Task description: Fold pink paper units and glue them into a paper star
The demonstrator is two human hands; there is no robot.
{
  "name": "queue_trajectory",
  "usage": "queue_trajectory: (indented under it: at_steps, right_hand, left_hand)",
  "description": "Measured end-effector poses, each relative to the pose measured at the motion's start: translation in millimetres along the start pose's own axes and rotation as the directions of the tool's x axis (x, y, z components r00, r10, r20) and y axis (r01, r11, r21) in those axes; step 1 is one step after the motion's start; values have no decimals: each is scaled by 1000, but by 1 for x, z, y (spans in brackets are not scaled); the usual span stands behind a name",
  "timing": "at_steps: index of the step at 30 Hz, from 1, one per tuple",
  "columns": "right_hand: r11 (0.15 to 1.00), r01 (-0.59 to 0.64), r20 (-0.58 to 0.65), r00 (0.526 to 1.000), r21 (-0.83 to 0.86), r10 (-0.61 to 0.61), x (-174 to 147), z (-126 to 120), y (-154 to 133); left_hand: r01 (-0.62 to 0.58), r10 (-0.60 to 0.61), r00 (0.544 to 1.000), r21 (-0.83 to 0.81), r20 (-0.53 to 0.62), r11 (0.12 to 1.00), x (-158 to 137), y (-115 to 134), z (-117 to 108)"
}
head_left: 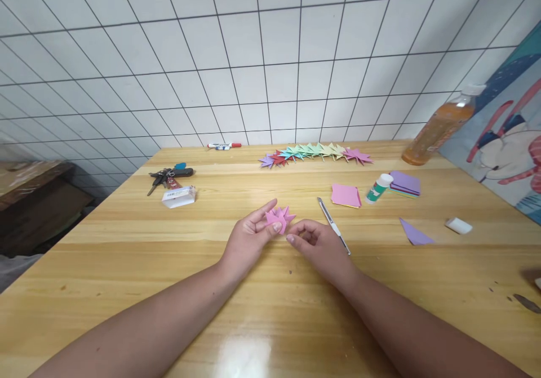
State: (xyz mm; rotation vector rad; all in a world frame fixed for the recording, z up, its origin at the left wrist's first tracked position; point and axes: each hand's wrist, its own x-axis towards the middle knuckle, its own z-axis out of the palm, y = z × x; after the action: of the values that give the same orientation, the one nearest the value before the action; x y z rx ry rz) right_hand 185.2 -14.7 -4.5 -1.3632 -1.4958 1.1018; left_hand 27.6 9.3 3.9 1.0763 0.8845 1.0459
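Between the thumb and fingers of my left hand (pixel 249 240) is a small folded star of pink paper (pixel 279 219), held just above the table with its points upward. My right hand (pixel 319 248) is closed beside the star's right edge, thumb and forefinger brought near each other. Whether anything lies between those fingertips, I cannot make out. Right behind this hand a utility knife (pixel 333 225) lies aslant on the wood. Farther off is a stack of pink paper squares (pixel 345 195), and a glue stick (pixel 379 189) stands tilted to its right.
Along the tiled wall stretches a row of folded paper stars (pixel 315 152). A bottle (pixel 439 130), purple paper squares (pixel 404 182), a purple triangle (pixel 414 232) and a white cap (pixel 459 226) are at right. Keys (pixel 169 175), a small box (pixel 178 197) and a marker (pixel 224 146) lie left.
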Motion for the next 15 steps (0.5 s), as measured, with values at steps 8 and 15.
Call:
queue_trajectory:
  at_steps: [8,15]
  right_hand:
    - [997,72,-22,997,-16,-73,0,7,1]
    - [846,210,-126,943,-490,-307,1,-18,-9]
  left_hand:
    - [-12,13,997,-14,76,1000,-2,-7,4]
    - [-279,325,946,511,1,813,2,6,-9]
